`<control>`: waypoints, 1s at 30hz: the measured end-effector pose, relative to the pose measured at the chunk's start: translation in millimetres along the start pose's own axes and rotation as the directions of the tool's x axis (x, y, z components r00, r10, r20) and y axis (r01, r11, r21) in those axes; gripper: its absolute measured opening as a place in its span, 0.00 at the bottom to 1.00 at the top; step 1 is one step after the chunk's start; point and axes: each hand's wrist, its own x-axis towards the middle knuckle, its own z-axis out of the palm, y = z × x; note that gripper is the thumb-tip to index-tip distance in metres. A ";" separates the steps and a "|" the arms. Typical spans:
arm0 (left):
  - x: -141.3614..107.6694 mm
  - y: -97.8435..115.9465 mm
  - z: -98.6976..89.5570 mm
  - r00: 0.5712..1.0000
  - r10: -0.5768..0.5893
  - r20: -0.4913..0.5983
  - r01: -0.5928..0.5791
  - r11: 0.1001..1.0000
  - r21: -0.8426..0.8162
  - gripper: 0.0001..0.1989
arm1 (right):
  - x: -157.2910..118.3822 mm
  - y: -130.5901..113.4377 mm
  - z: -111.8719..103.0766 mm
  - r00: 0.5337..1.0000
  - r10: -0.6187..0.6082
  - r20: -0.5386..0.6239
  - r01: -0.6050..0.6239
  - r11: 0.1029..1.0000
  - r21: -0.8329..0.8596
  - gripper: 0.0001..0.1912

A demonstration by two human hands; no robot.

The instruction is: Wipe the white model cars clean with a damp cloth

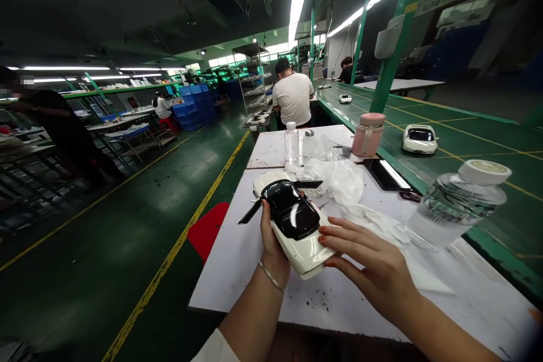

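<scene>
A white model car [303,249] with a glossy black roof and windows is held above the white table [237,271]. Both of its doors stand swung out to the sides. My left hand [274,237] grips the car along its near left side, the fingers hidden beneath the body. On the car's lower right end lies my right hand [369,260], with fingers stretched over the white panel and the thumb at its edge. Crumpled clear plastic wrap [335,178] and a white cloth-like sheet [382,223] lie just beyond the hands.
A large clear bottle [456,206] stands at the right, a smaller bottle [292,144] and pink mug [368,136] farther back. A dark tablet [387,174] lies by the green conveyor [462,124], which carries more white model cars [419,139]. A person [293,96] sits ahead; a red stool [207,229] is left.
</scene>
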 end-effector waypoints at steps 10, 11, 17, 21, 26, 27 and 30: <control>-2.6 0.5 2.9 0.993 -0.121 0.008 0.120 0.992 0.028 0.41 | 5.6 -7.6 -2.6 0.997 -0.029 -0.072 0.034 0.997 0.070 0.16; -2.9 0.6 3.5 0.992 -0.124 0.002 0.124 0.992 0.031 0.41 | 6.0 -8.1 -2.3 0.997 -0.037 -0.074 0.042 0.997 0.065 0.16; -2.6 1.1 1.9 0.990 -0.138 -0.022 0.138 0.990 0.015 0.41 | 4.0 -10.3 -2.8 0.996 -0.062 -0.059 0.062 0.998 0.006 0.15; -2.9 2.1 0.7 0.988 -0.152 -0.020 0.151 0.988 -0.008 0.41 | 4.6 -13.3 -2.9 0.998 -0.037 -0.040 0.037 0.999 0.002 0.14; -6.3 3.9 5.6 0.985 -0.170 -0.002 0.170 0.985 -0.004 0.42 | 4.1 -11.5 -1.9 0.999 0.027 -0.033 -0.025 0.998 0.057 0.15; -7.2 4.1 7.0 0.985 -0.174 0.010 0.174 0.985 -0.011 0.42 | 2.7 -10.5 -1.6 0.999 0.032 -0.032 -0.030 0.998 0.061 0.18; -9.1 4.2 9.5 0.983 -0.178 0.048 0.180 0.983 -0.026 0.43 | -3.6 -8.3 -0.7 0.998 0.032 -0.050 -0.029 0.998 0.062 0.26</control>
